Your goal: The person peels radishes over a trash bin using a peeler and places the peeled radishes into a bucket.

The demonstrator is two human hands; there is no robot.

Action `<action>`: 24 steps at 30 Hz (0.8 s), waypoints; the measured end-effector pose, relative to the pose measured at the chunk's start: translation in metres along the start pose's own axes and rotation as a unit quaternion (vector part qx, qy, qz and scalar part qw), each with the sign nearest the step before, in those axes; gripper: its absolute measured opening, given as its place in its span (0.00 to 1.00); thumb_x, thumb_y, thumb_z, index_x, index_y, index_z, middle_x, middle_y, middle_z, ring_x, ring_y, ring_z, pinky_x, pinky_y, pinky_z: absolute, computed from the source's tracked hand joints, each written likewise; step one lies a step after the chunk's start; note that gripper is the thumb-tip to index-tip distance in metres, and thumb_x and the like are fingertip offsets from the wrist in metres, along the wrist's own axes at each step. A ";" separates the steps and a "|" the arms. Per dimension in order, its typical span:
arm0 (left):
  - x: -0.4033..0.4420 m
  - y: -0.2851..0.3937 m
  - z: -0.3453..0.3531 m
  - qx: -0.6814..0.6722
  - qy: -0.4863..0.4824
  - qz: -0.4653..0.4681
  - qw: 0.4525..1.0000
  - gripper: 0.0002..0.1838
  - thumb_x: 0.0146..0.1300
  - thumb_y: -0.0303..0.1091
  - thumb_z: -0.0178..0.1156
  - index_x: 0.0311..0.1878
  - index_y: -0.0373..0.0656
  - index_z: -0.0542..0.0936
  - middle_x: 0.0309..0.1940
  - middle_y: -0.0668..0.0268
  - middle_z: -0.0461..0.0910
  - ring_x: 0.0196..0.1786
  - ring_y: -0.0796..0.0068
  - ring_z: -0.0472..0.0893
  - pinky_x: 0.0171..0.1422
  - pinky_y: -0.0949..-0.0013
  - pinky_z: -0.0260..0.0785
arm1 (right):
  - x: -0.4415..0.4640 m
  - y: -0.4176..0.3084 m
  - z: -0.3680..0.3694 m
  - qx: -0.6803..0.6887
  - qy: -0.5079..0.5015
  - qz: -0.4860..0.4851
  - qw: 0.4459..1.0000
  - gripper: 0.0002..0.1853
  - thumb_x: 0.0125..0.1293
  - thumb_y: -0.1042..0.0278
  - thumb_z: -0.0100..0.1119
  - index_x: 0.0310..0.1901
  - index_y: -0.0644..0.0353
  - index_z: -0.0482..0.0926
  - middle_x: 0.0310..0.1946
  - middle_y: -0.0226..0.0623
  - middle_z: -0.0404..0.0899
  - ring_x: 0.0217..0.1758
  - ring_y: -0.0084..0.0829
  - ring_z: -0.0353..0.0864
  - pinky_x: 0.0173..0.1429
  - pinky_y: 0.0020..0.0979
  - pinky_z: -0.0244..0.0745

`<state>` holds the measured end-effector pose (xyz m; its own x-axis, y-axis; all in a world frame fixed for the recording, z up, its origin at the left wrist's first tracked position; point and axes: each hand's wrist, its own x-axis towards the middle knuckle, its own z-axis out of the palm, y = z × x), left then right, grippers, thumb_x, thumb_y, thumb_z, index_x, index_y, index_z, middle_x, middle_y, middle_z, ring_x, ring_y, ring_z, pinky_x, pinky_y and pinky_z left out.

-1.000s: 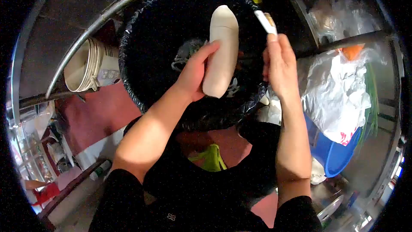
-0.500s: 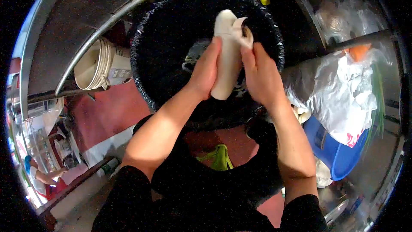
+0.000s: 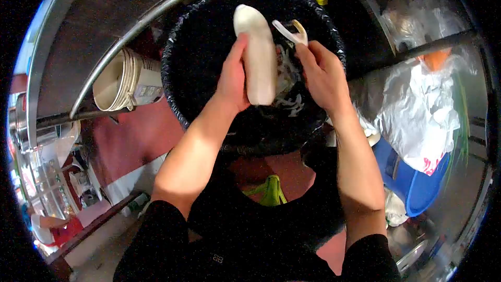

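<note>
white vegetable [image 3: 258, 62] sits in the curled left hand [image 3: 233, 79] over a black-lined bin [image 3: 203, 36]; the closed right hand [image 3: 324, 78] holds a peeler [image 3: 299, 37] beside the vegetable.

Long white vegetable [image 3: 261, 68], smooth, blunt-ended, slightly tilted, above black-lined bin [image 3: 169, 55], Y-shaped peeler [image 3: 301, 38] beside it, apart

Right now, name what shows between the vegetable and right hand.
In the head view, pale scraps inside the black bin show between the white vegetable and right hand.
</note>
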<state>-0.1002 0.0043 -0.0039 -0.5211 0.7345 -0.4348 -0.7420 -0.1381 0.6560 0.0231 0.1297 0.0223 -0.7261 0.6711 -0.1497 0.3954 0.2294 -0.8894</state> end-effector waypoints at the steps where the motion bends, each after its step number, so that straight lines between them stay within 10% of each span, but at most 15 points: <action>1: -0.002 -0.005 0.003 -0.006 -0.008 -0.020 1.000 0.32 0.71 0.61 0.47 0.63 0.43 0.72 0.50 0.60 0.79 0.51 0.65 0.79 0.57 0.58 0.73 | 0.004 0.000 0.002 0.000 0.002 -0.003 1.000 0.19 0.74 0.54 0.51 0.44 0.66 0.78 0.28 0.51 0.80 0.27 0.40 0.76 0.37 0.38 0.71; 7: -0.010 -0.022 0.011 0.024 -0.047 -0.046 0.998 0.31 0.71 0.60 0.47 0.64 0.44 0.71 0.51 0.62 0.79 0.52 0.67 0.79 0.56 0.62 0.73 | 0.011 0.005 0.007 -0.076 0.018 -0.034 0.996 0.21 0.75 0.53 0.46 0.47 0.66 0.76 0.36 0.61 0.81 0.44 0.62 0.80 0.45 0.50 0.75; 16: 0.019 0.040 -0.036 -0.078 0.127 0.063 0.987 0.34 0.68 0.65 0.46 0.57 0.41 0.74 0.45 0.54 0.81 0.46 0.54 0.81 0.54 0.50 0.75 | -0.068 -0.006 0.022 -0.100 -0.222 -0.104 0.964 0.16 0.70 0.56 0.53 0.41 0.64 0.75 0.29 0.57 0.81 0.34 0.61 0.80 0.39 0.54 0.76; 19: 0.012 0.033 -0.032 -0.112 0.074 -0.006 0.991 0.32 0.68 0.63 0.46 0.57 0.42 0.75 0.44 0.55 0.82 0.46 0.55 0.82 0.54 0.50 0.75 | -0.044 -0.011 0.000 -0.002 -0.115 -0.017 0.993 0.18 0.73 0.56 0.54 0.48 0.67 0.78 0.29 0.50 0.82 0.29 0.33 0.80 0.38 0.37 0.75; 21: 0.008 0.019 -0.020 -0.054 0.029 -0.003 0.998 0.37 0.67 0.67 0.43 0.64 0.45 0.71 0.49 0.60 0.79 0.49 0.61 0.79 0.56 0.53 0.72 | -0.025 0.002 0.000 0.078 -0.073 -0.011 0.994 0.16 0.76 0.58 0.50 0.36 0.62 0.74 0.20 0.21 0.66 0.21 0.15 0.64 0.25 0.23 0.60; 24: 0.003 -0.006 0.000 -0.008 -0.019 -0.015 1.000 0.33 0.71 0.65 0.41 0.63 0.49 0.73 0.49 0.63 0.79 0.49 0.67 0.79 0.55 0.60 0.74 | -0.006 0.006 0.003 0.080 -0.035 0.008 0.996 0.18 0.75 0.55 0.50 0.40 0.64 0.76 0.26 0.34 0.73 0.28 0.21 0.70 0.33 0.29 0.66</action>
<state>-0.0974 0.0070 -0.0093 -0.4820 0.7630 -0.4307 -0.7642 -0.1256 0.6326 0.0283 0.1249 0.0165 -0.7607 0.6210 -0.1890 0.3162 0.1003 -0.9434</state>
